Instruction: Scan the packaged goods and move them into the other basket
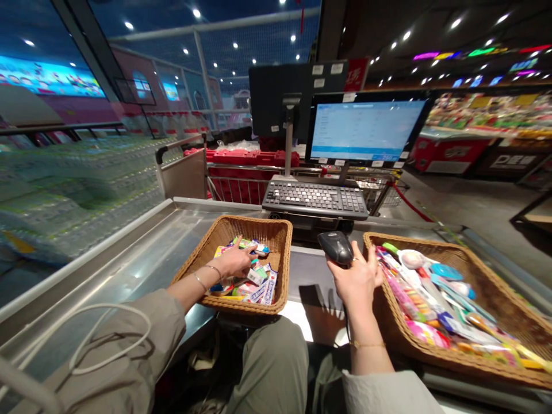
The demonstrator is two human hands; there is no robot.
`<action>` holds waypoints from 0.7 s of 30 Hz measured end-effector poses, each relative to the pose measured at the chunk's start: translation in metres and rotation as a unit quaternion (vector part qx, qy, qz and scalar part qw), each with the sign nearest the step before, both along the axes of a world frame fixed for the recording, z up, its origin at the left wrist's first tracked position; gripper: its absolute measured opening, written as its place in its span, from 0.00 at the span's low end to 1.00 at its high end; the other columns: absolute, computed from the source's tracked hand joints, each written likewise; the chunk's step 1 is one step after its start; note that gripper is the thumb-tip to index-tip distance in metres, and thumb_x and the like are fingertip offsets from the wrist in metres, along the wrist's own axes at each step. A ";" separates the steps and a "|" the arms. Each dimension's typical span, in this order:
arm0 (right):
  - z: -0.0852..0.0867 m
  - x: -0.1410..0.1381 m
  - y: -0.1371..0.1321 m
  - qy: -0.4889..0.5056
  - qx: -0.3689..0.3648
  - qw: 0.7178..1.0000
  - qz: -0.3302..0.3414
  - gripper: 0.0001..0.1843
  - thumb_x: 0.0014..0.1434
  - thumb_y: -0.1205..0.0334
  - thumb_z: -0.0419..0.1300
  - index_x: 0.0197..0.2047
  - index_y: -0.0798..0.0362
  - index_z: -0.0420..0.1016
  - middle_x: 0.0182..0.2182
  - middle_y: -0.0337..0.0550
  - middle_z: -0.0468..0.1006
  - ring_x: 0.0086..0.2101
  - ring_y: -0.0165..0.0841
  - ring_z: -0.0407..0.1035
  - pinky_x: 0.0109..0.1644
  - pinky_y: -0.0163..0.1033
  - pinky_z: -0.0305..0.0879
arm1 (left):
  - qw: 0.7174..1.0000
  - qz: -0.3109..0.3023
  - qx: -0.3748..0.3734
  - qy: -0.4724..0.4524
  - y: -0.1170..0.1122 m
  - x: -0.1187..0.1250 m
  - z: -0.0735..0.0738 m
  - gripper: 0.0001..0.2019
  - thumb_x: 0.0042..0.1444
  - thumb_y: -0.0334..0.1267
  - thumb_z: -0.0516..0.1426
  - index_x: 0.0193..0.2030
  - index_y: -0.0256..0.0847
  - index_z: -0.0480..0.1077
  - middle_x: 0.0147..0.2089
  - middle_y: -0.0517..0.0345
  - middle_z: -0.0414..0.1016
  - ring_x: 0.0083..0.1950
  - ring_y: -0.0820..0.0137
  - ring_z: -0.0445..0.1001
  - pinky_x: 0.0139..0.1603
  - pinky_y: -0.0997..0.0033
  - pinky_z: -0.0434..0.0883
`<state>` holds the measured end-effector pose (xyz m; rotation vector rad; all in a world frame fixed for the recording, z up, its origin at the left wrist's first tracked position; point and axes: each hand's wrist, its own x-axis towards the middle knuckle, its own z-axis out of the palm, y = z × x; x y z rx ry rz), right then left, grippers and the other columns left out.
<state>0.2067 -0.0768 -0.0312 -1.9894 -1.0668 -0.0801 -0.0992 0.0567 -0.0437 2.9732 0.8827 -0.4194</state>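
Apparently left hand (233,261) loose-fingered over packets (269,287), right hand (357,282) gripping-close on scanner (337,248).

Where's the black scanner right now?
In the head view, the black scanner is in the person's right hand, between the left basket and the right basket, in front of the keyboard.

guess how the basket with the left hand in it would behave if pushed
The basket would probably flex slightly, given its woven walls. The loose-looking small packets inside would likely shift. It may slide on the smooth-looking metal counter.
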 end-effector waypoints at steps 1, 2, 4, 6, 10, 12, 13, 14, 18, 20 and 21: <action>0.000 0.000 0.000 -0.003 0.002 1.000 0.001 0.24 0.49 0.45 0.60 0.43 0.52 0.80 0.62 0.58 0.68 0.65 0.53 0.51 0.65 0.63 0.44 | 1.000 0.011 0.011 -0.002 0.002 -0.002 0.005 0.02 0.51 0.32 0.63 0.30 0.43 0.78 0.61 0.57 0.76 0.72 0.52 0.59 0.73 0.35 0.30; 0.000 -0.001 0.001 -0.004 0.004 1.000 0.001 0.24 0.49 0.45 0.60 0.43 0.52 0.80 0.62 0.58 0.68 0.65 0.53 0.51 0.65 0.63 0.44 | 1.000 0.022 0.022 -0.005 0.003 -0.003 0.009 0.02 0.52 0.33 0.63 0.31 0.43 0.78 0.62 0.56 0.75 0.73 0.52 0.58 0.72 0.33 0.28; 0.000 -0.002 0.002 -0.001 0.005 1.000 0.000 0.25 0.49 0.46 0.60 0.44 0.53 0.80 0.62 0.59 0.68 0.66 0.53 0.51 0.65 0.63 0.45 | 0.998 0.046 0.048 -0.013 0.006 -0.007 0.019 0.02 0.54 0.35 0.62 0.31 0.43 0.77 0.65 0.54 0.72 0.74 0.50 0.56 0.69 0.28 0.27; -0.001 -0.003 0.003 0.000 0.005 1.000 0.000 0.26 0.49 0.46 0.61 0.46 0.54 0.80 0.63 0.59 0.67 0.66 0.53 0.51 0.65 0.63 0.45 | 0.993 0.078 0.081 -0.030 0.007 -0.009 0.028 0.03 0.56 0.37 0.62 0.34 0.43 0.78 0.68 0.51 0.68 0.75 0.49 0.53 0.66 0.23 0.27; -0.005 -0.006 0.005 -0.020 0.005 1.000 0.014 0.28 0.50 0.44 0.60 0.49 0.53 0.79 0.62 0.55 0.70 0.67 0.51 0.49 0.66 0.63 0.43 | 0.979 0.136 0.128 -0.083 0.006 -0.005 0.038 0.06 0.59 0.39 0.61 0.41 0.44 0.78 0.71 0.47 0.62 0.75 0.46 0.50 0.63 0.15 0.31; -0.007 -0.007 0.006 -0.032 0.005 0.999 0.021 0.27 0.51 0.44 0.59 0.48 0.52 0.80 0.61 0.52 0.71 0.68 0.50 0.48 0.67 0.63 0.41 | 0.972 0.149 0.146 -0.110 0.003 0.000 0.040 0.06 0.60 0.40 0.60 0.41 0.45 0.78 0.71 0.48 0.62 0.75 0.45 0.50 0.62 0.13 0.31; -0.008 -0.008 0.006 -0.038 0.005 0.999 0.022 0.26 0.52 0.44 0.59 0.48 0.52 0.80 0.61 0.51 0.71 0.68 0.50 0.47 0.67 0.63 0.41 | 0.968 0.153 0.156 -0.124 0.001 0.004 0.040 0.06 0.60 0.40 0.60 0.40 0.45 0.78 0.71 0.48 0.63 0.75 0.44 0.50 0.61 0.13 0.31; -0.009 -0.008 0.007 -0.043 0.005 0.999 0.021 0.27 0.52 0.44 0.59 0.49 0.52 0.79 0.61 0.51 0.71 0.68 0.50 0.47 0.67 0.63 0.41 | 0.964 0.157 0.167 -0.138 -0.001 0.008 0.040 0.06 0.60 0.40 0.61 0.40 0.45 0.78 0.71 0.48 0.64 0.75 0.44 0.51 0.61 0.13 0.31; -0.014 -0.009 0.009 -0.062 0.007 0.998 0.016 0.29 0.53 0.45 0.58 0.54 0.52 0.77 0.60 0.53 0.72 0.68 0.50 0.46 0.66 0.65 0.42 | 0.943 0.177 0.210 -0.187 -0.009 0.023 0.039 0.04 0.59 0.39 0.61 0.38 0.45 0.79 0.69 0.48 0.66 0.75 0.43 0.52 0.62 0.13 0.30; -0.016 -0.009 0.009 -0.076 0.009 0.997 0.018 0.29 0.55 0.46 0.58 0.55 0.53 0.76 0.60 0.54 0.73 0.68 0.50 0.46 0.66 0.66 0.42 | 0.932 0.188 0.229 -0.209 -0.011 0.029 0.039 0.04 0.59 0.39 0.62 0.39 0.45 0.79 0.69 0.49 0.66 0.74 0.42 0.52 0.61 0.12 0.29; -0.016 -0.010 0.009 -0.083 0.010 0.996 0.020 0.29 0.55 0.46 0.57 0.55 0.53 0.77 0.60 0.54 0.73 0.68 0.50 0.46 0.66 0.66 0.41 | 0.926 0.192 0.238 -0.221 -0.012 0.032 0.039 0.04 0.59 0.39 0.61 0.39 0.45 0.79 0.69 0.49 0.65 0.74 0.41 0.52 0.61 0.12 0.28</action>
